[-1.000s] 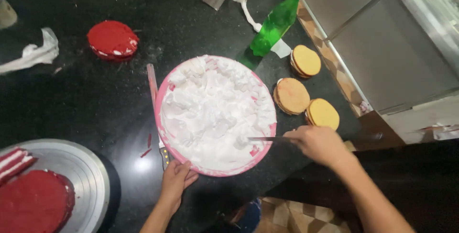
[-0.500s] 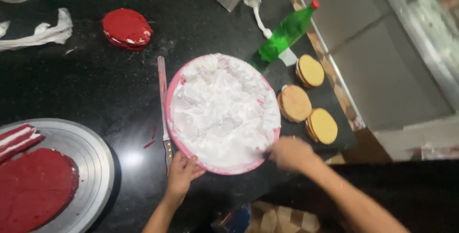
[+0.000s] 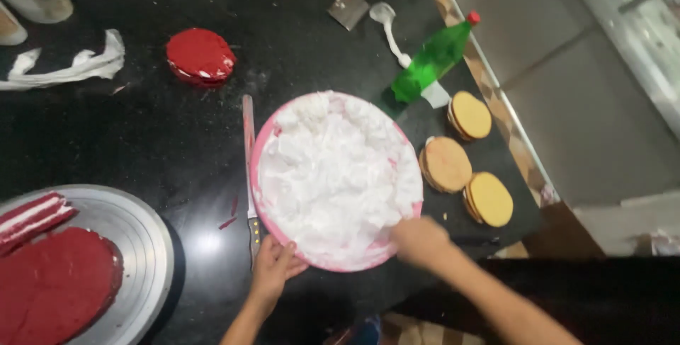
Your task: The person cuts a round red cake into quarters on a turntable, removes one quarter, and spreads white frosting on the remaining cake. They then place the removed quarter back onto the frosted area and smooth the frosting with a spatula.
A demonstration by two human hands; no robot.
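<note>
A pink bowl (image 3: pixel 263 139) full of white whipped cream (image 3: pixel 333 175) stands on the black counter. My left hand (image 3: pixel 273 267) grips the bowl's near-left rim. My right hand (image 3: pixel 419 240) is closed at the bowl's near-right rim; in the earlier frames it held a thin tool in the cream, but the tool is hidden now. A long knife (image 3: pixel 248 168) lies along the bowl's left side.
A metal turntable (image 3: pixel 142 246) at lower left carries a red cake layer (image 3: pixel 53 288) and a cut slice (image 3: pixel 32 216). A small red cake (image 3: pixel 200 56), a green bottle (image 3: pixel 431 60), a white spoon (image 3: pixel 388 26), a scraper (image 3: pixel 348 7) and three round yellow cakes (image 3: pixel 446 164) lie about.
My right hand has drawn back from the cream's right side to the bowl's near rim. The camera view has shifted right, showing more of the turntable.
</note>
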